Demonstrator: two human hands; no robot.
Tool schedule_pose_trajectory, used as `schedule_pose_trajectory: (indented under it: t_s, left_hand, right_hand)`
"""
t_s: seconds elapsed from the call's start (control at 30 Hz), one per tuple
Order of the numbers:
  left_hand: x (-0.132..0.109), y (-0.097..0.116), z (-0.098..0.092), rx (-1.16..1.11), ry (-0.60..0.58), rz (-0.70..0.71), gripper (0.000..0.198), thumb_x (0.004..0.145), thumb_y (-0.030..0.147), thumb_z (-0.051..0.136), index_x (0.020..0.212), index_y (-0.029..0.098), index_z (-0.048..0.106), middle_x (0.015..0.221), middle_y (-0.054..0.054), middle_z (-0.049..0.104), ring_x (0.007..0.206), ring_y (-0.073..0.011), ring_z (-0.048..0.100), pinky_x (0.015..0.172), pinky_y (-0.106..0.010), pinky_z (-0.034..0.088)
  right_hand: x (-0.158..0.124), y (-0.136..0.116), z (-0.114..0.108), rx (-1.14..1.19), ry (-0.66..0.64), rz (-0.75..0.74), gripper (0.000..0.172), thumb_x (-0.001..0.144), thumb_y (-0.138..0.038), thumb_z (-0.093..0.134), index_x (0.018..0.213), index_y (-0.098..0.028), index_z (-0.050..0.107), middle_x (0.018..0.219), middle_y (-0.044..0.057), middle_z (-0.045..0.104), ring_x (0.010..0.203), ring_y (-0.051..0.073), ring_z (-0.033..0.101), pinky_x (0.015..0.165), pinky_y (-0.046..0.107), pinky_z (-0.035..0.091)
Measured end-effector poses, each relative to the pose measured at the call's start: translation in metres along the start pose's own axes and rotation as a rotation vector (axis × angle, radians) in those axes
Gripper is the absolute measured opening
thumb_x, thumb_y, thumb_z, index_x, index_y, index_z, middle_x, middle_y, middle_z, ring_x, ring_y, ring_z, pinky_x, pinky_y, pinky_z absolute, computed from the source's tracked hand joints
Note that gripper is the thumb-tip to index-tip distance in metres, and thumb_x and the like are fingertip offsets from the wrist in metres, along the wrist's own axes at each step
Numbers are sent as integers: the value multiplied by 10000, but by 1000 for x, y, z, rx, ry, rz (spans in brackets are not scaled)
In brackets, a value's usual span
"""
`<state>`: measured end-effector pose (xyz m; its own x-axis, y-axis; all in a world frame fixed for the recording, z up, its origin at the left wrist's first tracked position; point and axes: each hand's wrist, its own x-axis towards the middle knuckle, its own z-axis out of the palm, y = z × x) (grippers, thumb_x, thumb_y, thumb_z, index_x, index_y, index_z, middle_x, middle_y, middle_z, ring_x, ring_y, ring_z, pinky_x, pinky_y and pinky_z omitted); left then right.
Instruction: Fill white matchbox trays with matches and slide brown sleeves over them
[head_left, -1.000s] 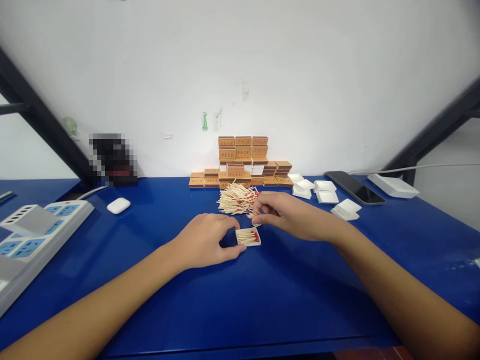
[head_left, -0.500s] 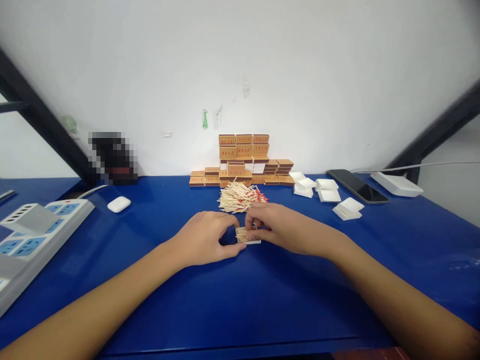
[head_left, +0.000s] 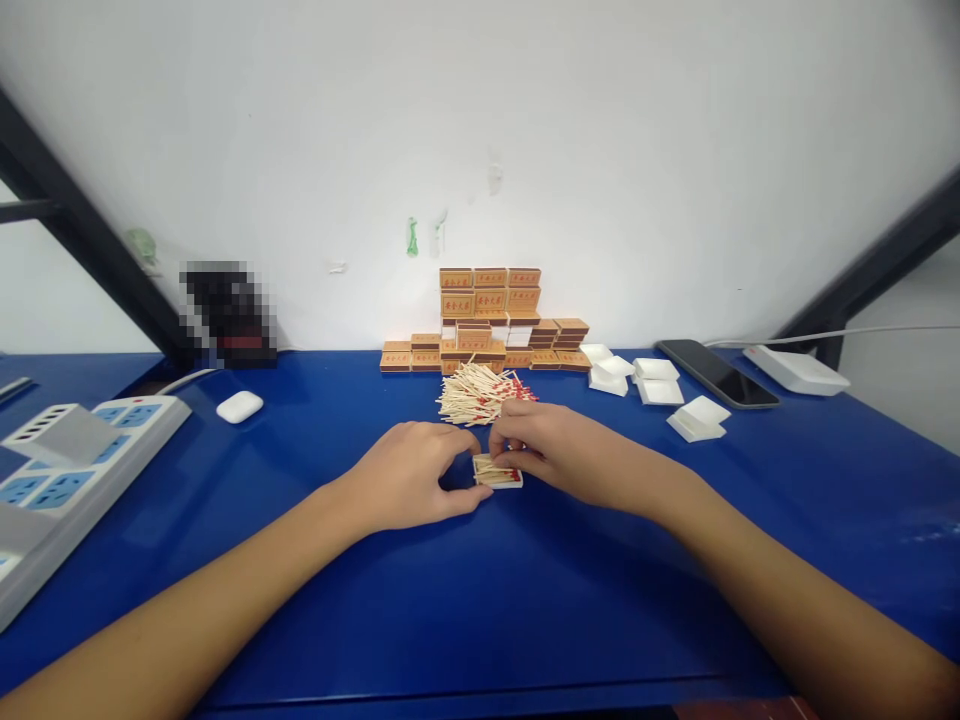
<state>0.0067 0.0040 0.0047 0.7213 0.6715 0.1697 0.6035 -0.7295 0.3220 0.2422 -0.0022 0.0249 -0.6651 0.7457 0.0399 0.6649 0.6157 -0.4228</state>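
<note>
A small white matchbox tray (head_left: 511, 485) lies on the blue table in front of me, filled with matches (head_left: 489, 470) whose red heads point right. My left hand (head_left: 409, 475) holds the tray at its left end, index finger at the far side and thumb at the near side. Over the tray, my right hand (head_left: 559, 445) is closed in a pinch on matches, thumb and index fingertips down among the sticks. Just beyond both hands is a loose heap of matches (head_left: 472, 393), red heads mostly to the right.
Matchboxes (head_left: 490, 300) stand stacked against the wall behind the heap. To the right lie several white trays (head_left: 697, 418), a phone (head_left: 716, 373) and a white device (head_left: 796, 370). At left are a white earphone case (head_left: 239, 406) and a large power strip (head_left: 150, 440).
My right thumb and fingers have shifted slightly up and left over the tray, uncovering red match heads at its right end. My left hand stays on the tray.
</note>
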Motion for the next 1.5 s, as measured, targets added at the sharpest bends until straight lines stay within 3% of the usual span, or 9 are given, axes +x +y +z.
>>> schedule_pose_trajectory:
  t_s: [0.2, 0.57, 0.87, 1.23, 1.5]
  left_hand:
    - [0, -1, 0, -7, 1, 11, 261, 910, 440, 707, 1027, 208, 727, 697, 31, 604, 600, -138, 567, 579, -285, 396]
    - [0, 0, 0, 7, -5, 2, 271, 911, 456, 699, 1004, 203, 729, 729, 14, 636, 621, -149, 584, 581, -288, 390]
    - [0, 0, -1, 12, -13, 5, 262, 916, 449, 702, 1016, 208, 717, 730, 19, 638, 617, -150, 583, 587, -289, 394]
    - [-1, -1, 1, 6, -3, 0, 276, 912, 452, 697, 1028, 203, 727, 748, 15, 651, 637, -156, 588, 590, -299, 390]
    - [0, -1, 0, 10, -11, 0, 271, 918, 455, 695, 992, 195, 718, 740, 17, 634, 624, -150, 566, 587, -292, 363]
  right_hand:
    - [-4, -2, -2, -28, -5, 6, 141, 972, -129, 556, 931, -208, 665, 978, 47, 649, 826, 175, 586, 738, 300, 423]
    - [-7, -4, -4, -69, -5, 73, 68, 947, -199, 629, 886, -213, 654, 945, 43, 699, 818, 187, 602, 698, 309, 402]
    - [-7, -4, -5, -35, -22, 15, 113, 939, -127, 586, 898, -216, 640, 942, 30, 684, 826, 173, 597, 720, 294, 411]
    - [-7, -2, -4, -30, -13, 39, 53, 929, -174, 639, 894, -214, 648, 940, 30, 687, 816, 171, 593, 709, 293, 412]
    - [-5, -1, -3, -29, 7, 39, 105, 952, -138, 632, 871, -203, 642, 944, 28, 686, 821, 165, 585, 710, 282, 400]
